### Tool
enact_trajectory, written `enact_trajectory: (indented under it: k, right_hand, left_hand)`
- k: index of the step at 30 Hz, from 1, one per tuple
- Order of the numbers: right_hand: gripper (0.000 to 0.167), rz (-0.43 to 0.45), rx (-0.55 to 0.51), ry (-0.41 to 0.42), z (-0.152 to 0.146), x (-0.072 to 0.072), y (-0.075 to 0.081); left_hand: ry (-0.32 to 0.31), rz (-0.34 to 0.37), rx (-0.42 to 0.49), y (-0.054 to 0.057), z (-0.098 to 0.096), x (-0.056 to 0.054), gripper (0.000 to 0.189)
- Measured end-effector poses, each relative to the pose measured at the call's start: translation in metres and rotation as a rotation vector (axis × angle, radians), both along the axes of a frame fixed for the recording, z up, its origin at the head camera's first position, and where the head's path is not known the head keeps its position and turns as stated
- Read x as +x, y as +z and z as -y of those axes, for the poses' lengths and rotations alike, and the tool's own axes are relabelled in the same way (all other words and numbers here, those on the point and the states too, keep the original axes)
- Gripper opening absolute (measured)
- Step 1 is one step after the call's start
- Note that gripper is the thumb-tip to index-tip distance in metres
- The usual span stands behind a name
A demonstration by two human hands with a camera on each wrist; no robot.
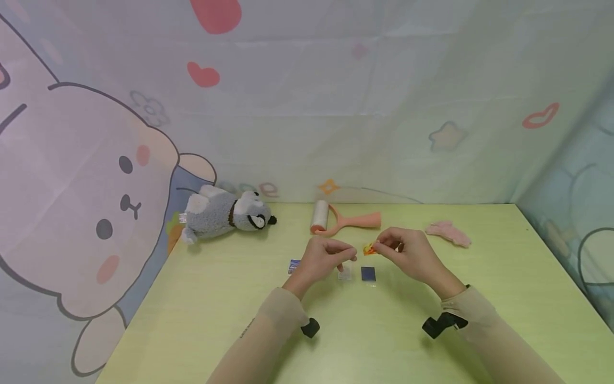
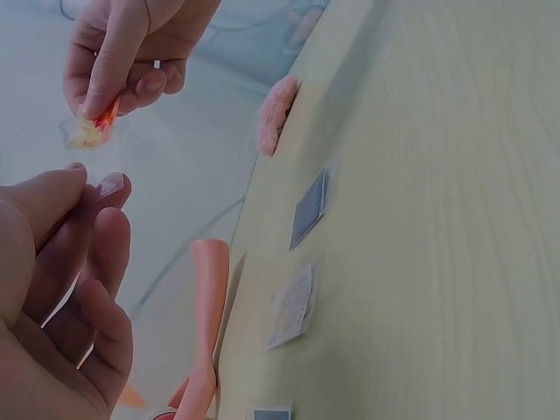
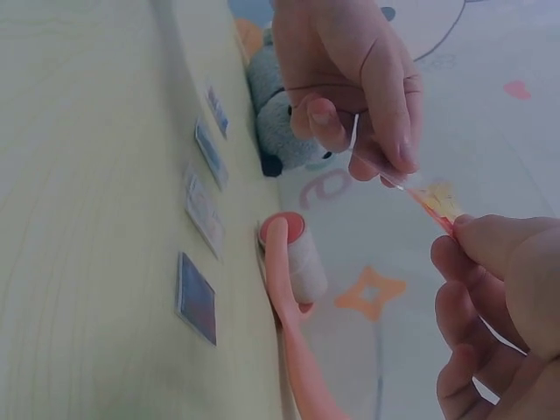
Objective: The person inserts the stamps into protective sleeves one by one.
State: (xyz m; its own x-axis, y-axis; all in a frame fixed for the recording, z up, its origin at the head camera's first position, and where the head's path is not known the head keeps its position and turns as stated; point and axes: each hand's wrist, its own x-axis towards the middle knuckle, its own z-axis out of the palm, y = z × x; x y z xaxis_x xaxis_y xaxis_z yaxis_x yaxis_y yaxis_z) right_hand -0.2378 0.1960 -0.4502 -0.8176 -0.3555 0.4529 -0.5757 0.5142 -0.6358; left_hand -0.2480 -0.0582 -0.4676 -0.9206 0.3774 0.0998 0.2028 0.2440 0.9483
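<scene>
Above the table, my right hand (image 1: pixel 408 255) pinches a small yellow-and-orange card (image 1: pixel 369 248) by its edge, between thumb and index finger. Facing it, my left hand (image 1: pixel 320 260) pinches a small clear plastic piece (image 2: pixel 111 184) between thumb and fingers. In the right wrist view, the clear piece overlaps the end of the card. Beneath the hands lie small flat squares: a dark blue one (image 1: pixel 368 273), a whitish one (image 1: pixel 345 273) in clear plastic, and a blue patterned one (image 1: pixel 294 265). Another blue square (image 3: pixel 210 150) shows in the right wrist view, hidden by my left hand from the head camera.
A lint roller (image 1: pixel 355 220) with an orange handle lies behind the hands. At the back left is a grey plush animal (image 1: pixel 218 214) on its side. A fluffy pink piece (image 1: pixel 449 233) lies at the right. A printed curtain (image 1: pixel 336 133) hangs along the table's back edge.
</scene>
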Motion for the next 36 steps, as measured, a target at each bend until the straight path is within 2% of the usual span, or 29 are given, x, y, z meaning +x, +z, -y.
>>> enact_trajectory:
  k: [8, 19, 31, 36]
  right_hand:
    - [0.008, 0.037, 0.010, -0.048, 0.0013, -0.0004, -0.0001]
    - [0.005, 0.075, -0.033, 0.005, -0.0015, 0.0000, -0.0001]
    - [0.007, 0.121, -0.048, 0.057, -0.0036, -0.0010, 0.0010]
    - [0.006, 0.102, -0.031, 0.042, -0.0038, -0.0014, 0.0022]
  left_hand:
    - [0.007, -0.010, 0.005, 0.0014, 0.0005, 0.0006, 0.016]
    - [0.013, -0.065, 0.005, 0.0014, 0.0000, -0.0008, 0.015]
    - [0.006, -0.084, -0.006, 0.0021, -0.0002, -0.0013, 0.021]
    - [0.000, -0.087, -0.008, 0.0032, -0.0005, -0.0014, 0.017]
